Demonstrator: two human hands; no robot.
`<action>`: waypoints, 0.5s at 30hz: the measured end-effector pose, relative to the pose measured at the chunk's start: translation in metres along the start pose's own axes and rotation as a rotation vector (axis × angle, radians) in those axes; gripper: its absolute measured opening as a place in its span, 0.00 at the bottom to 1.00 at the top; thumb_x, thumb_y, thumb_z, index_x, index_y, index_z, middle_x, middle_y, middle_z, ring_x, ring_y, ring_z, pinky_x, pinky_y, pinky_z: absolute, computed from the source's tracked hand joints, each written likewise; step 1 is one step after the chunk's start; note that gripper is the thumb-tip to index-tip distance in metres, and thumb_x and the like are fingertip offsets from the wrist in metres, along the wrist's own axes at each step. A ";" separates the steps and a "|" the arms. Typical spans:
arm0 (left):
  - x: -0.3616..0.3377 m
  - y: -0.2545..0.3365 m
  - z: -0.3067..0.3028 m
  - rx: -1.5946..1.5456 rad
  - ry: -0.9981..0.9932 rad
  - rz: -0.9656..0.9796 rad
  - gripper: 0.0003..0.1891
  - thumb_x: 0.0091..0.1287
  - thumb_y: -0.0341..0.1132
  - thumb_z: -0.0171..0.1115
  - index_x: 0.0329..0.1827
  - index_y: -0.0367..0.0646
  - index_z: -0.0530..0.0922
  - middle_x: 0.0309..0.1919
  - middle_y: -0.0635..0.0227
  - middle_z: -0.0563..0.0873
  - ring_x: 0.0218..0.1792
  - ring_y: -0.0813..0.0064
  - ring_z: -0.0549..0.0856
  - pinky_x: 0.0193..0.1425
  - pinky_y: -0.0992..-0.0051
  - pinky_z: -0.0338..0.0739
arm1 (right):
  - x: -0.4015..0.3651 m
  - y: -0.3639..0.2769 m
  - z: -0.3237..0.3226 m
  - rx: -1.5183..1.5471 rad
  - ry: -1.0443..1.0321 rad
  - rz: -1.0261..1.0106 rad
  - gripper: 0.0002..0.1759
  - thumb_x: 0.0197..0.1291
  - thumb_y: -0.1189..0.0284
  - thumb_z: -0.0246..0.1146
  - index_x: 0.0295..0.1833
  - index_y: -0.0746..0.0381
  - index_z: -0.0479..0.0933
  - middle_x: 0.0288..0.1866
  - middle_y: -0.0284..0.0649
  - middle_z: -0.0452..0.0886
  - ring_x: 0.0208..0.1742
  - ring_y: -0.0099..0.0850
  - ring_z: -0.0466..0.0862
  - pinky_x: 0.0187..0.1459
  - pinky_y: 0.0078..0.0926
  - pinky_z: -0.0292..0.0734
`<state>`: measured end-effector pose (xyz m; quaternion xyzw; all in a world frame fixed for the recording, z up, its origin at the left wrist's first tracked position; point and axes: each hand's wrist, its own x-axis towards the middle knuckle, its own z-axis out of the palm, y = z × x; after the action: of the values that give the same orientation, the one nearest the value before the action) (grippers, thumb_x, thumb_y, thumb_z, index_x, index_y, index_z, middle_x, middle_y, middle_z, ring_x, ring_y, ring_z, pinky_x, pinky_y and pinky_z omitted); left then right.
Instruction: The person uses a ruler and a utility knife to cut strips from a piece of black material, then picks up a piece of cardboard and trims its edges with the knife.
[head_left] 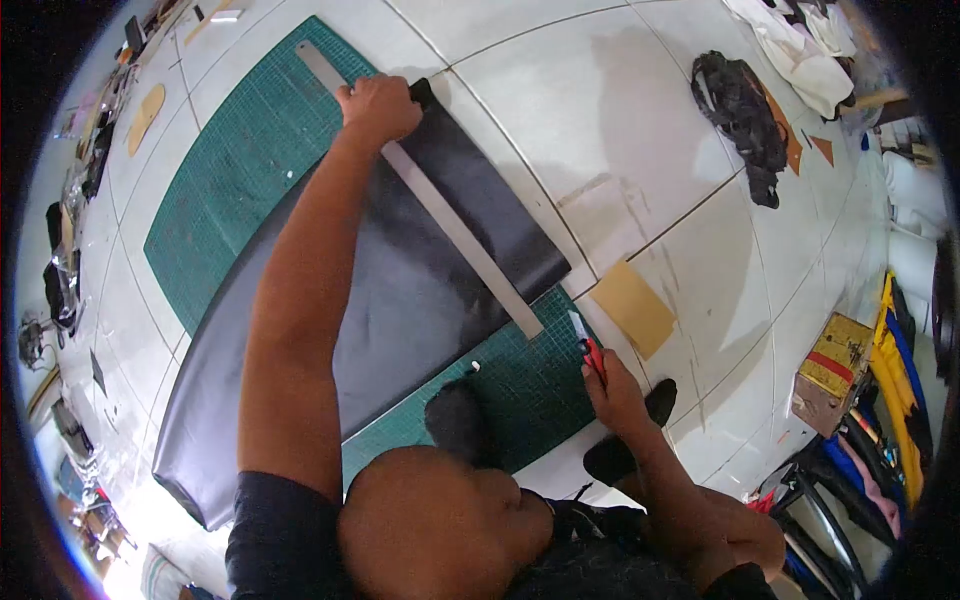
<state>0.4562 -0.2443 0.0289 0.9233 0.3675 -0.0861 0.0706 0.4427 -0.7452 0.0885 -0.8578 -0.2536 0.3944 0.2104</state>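
Ruler axis: slanted under left hand, toward right hand
Left hand: pressed down, openness unclear
Right hand: gripped cutter

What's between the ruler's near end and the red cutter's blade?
Only a bare strip of green cutting mat. Head view shows it between the ruler and the red cutter in the right hand.

A grey ruler crosses black sheeting, a red knife beside its near end.
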 end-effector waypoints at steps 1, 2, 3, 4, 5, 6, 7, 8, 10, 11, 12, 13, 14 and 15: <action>0.007 -0.001 -0.002 -0.105 -0.049 -0.004 0.30 0.64 0.54 0.62 0.65 0.48 0.79 0.61 0.59 0.83 0.66 0.53 0.78 0.68 0.40 0.61 | -0.001 -0.002 0.001 0.017 -0.002 0.007 0.14 0.73 0.63 0.56 0.51 0.64 0.70 0.41 0.57 0.77 0.44 0.59 0.80 0.45 0.50 0.75; 0.012 0.000 -0.002 -0.212 -0.103 -0.010 0.29 0.63 0.54 0.62 0.63 0.47 0.80 0.60 0.59 0.84 0.65 0.53 0.79 0.68 0.39 0.60 | -0.002 -0.003 0.003 0.032 -0.007 0.016 0.14 0.73 0.63 0.56 0.51 0.64 0.70 0.41 0.57 0.77 0.44 0.59 0.80 0.45 0.49 0.75; 0.016 0.001 -0.001 -0.269 -0.072 -0.016 0.26 0.63 0.50 0.63 0.60 0.45 0.82 0.54 0.58 0.87 0.58 0.58 0.84 0.65 0.48 0.67 | -0.001 -0.001 0.006 0.037 0.011 -0.004 0.14 0.72 0.63 0.57 0.51 0.64 0.70 0.41 0.57 0.77 0.43 0.58 0.80 0.45 0.48 0.75; 0.024 -0.002 0.005 -0.389 -0.080 0.016 0.26 0.64 0.49 0.64 0.61 0.45 0.82 0.52 0.58 0.88 0.56 0.59 0.85 0.63 0.52 0.70 | 0.000 0.002 0.011 0.041 0.022 -0.025 0.15 0.72 0.63 0.59 0.51 0.63 0.71 0.41 0.56 0.77 0.43 0.57 0.81 0.45 0.47 0.76; 0.036 -0.003 0.009 -0.507 -0.087 0.048 0.25 0.64 0.48 0.64 0.61 0.45 0.82 0.51 0.58 0.88 0.54 0.61 0.85 0.62 0.56 0.72 | 0.001 0.004 0.016 0.045 0.035 -0.045 0.15 0.71 0.62 0.60 0.51 0.63 0.71 0.41 0.55 0.77 0.43 0.56 0.81 0.45 0.47 0.76; 0.047 -0.002 0.010 -0.626 -0.086 0.086 0.25 0.64 0.47 0.65 0.61 0.45 0.81 0.49 0.58 0.88 0.52 0.62 0.86 0.60 0.61 0.74 | 0.005 0.000 0.022 0.051 0.042 -0.047 0.17 0.69 0.62 0.62 0.52 0.64 0.71 0.41 0.54 0.77 0.43 0.54 0.81 0.44 0.46 0.77; 0.044 0.005 0.000 -0.694 -0.082 0.095 0.23 0.64 0.42 0.66 0.61 0.42 0.81 0.45 0.57 0.89 0.46 0.64 0.87 0.52 0.69 0.78 | 0.011 -0.006 0.029 0.057 0.052 -0.050 0.19 0.68 0.61 0.64 0.52 0.64 0.71 0.42 0.53 0.78 0.43 0.53 0.82 0.44 0.46 0.77; 0.046 0.010 -0.001 -0.661 -0.037 0.060 0.23 0.64 0.43 0.66 0.60 0.42 0.81 0.46 0.56 0.89 0.47 0.63 0.87 0.54 0.67 0.77 | 0.015 -0.014 0.037 0.064 0.058 -0.052 0.20 0.67 0.60 0.66 0.52 0.64 0.71 0.42 0.52 0.78 0.42 0.52 0.82 0.44 0.45 0.77; 0.054 0.010 0.009 -0.590 0.066 -0.020 0.24 0.63 0.44 0.67 0.60 0.40 0.82 0.47 0.55 0.88 0.49 0.61 0.86 0.57 0.62 0.76 | 0.028 -0.029 0.051 -0.003 0.145 -0.135 0.24 0.61 0.59 0.71 0.52 0.65 0.71 0.44 0.51 0.78 0.44 0.52 0.81 0.45 0.45 0.77; 0.058 0.007 0.014 -0.546 0.107 -0.045 0.26 0.63 0.45 0.67 0.61 0.42 0.80 0.51 0.55 0.86 0.53 0.59 0.84 0.61 0.57 0.71 | 0.035 -0.036 0.056 -0.035 0.193 -0.178 0.27 0.58 0.59 0.73 0.52 0.65 0.71 0.44 0.51 0.78 0.45 0.52 0.80 0.46 0.45 0.76; 0.060 0.003 0.018 -0.502 0.147 -0.071 0.27 0.63 0.47 0.68 0.63 0.43 0.79 0.54 0.55 0.85 0.57 0.56 0.82 0.65 0.51 0.67 | 0.042 -0.041 0.059 -0.082 0.259 -0.235 0.28 0.56 0.60 0.74 0.52 0.66 0.71 0.46 0.51 0.77 0.47 0.52 0.80 0.47 0.45 0.76; 0.059 0.001 0.020 -0.459 0.186 -0.097 0.29 0.62 0.48 0.68 0.64 0.44 0.78 0.58 0.56 0.83 0.61 0.54 0.80 0.69 0.46 0.62 | 0.049 -0.045 0.062 -0.128 0.325 -0.290 0.29 0.54 0.62 0.76 0.53 0.66 0.71 0.48 0.51 0.77 0.49 0.52 0.79 0.49 0.46 0.76; 0.056 -0.001 0.024 -0.463 0.306 -0.104 0.30 0.62 0.48 0.69 0.66 0.45 0.76 0.59 0.55 0.81 0.63 0.53 0.78 0.69 0.46 0.62 | 0.054 -0.048 0.065 -0.173 0.390 -0.343 0.30 0.52 0.63 0.77 0.53 0.67 0.71 0.49 0.52 0.76 0.51 0.52 0.79 0.50 0.46 0.76; 0.047 -0.002 0.028 -0.466 0.425 -0.112 0.32 0.62 0.48 0.69 0.68 0.46 0.74 0.61 0.55 0.80 0.64 0.53 0.77 0.69 0.45 0.61 | 0.057 -0.048 0.067 -0.174 0.397 -0.354 0.31 0.51 0.64 0.77 0.54 0.67 0.71 0.50 0.52 0.76 0.52 0.52 0.78 0.52 0.46 0.76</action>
<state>0.4858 -0.2171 -0.0088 0.8579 0.4343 0.1912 0.1970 0.4090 -0.6628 0.0427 -0.8755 -0.3863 0.1525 0.2470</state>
